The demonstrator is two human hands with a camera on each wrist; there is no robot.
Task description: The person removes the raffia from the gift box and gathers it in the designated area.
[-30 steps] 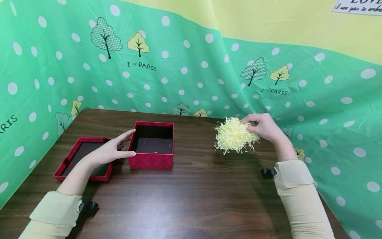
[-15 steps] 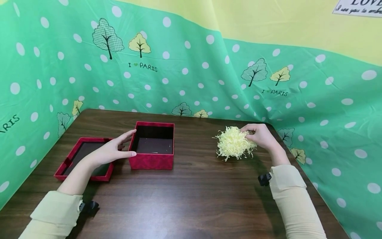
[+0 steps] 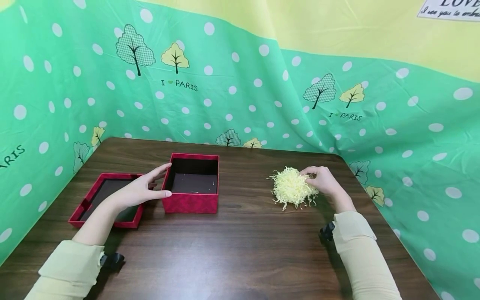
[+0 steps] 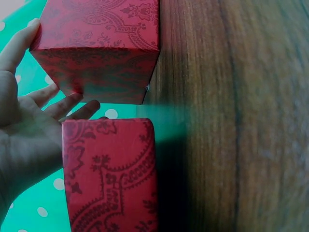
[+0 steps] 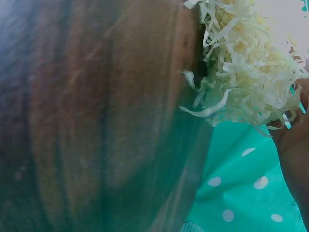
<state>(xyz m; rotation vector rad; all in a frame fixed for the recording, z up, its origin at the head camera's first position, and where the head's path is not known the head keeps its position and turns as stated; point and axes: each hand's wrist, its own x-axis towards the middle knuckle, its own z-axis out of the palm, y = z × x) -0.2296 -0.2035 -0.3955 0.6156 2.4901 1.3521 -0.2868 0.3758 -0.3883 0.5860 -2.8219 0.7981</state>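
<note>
My left hand (image 3: pixel 140 189) rests against the left side of an open red patterned box (image 3: pixel 190 203) with a dark inside. Its thumb touches the near corner and its fingers spread along the rim, fairly straight; the left wrist view shows the same box (image 4: pixel 96 72) from outside. Over to the right, my right hand (image 3: pixel 324 181) pinches a fluffy clump of pale yellow shredded paper (image 3: pixel 292 187) at its right edge. In the right wrist view the shredded paper (image 5: pixel 251 67) hides most of the fingertips. Whether the clump touches the table is hard to tell.
The box's red lid (image 3: pixel 127 224) lies inside up at the left, partly under my left forearm. All of this is on a dark wooden table (image 3: pixel 240 250). A green and yellow printed cloth (image 3: pixel 240 104) hangs behind and at the sides.
My right hand has come down and slightly nearer with the shredded paper, which sits lower over the table. The left hand, box and lid stay put.
</note>
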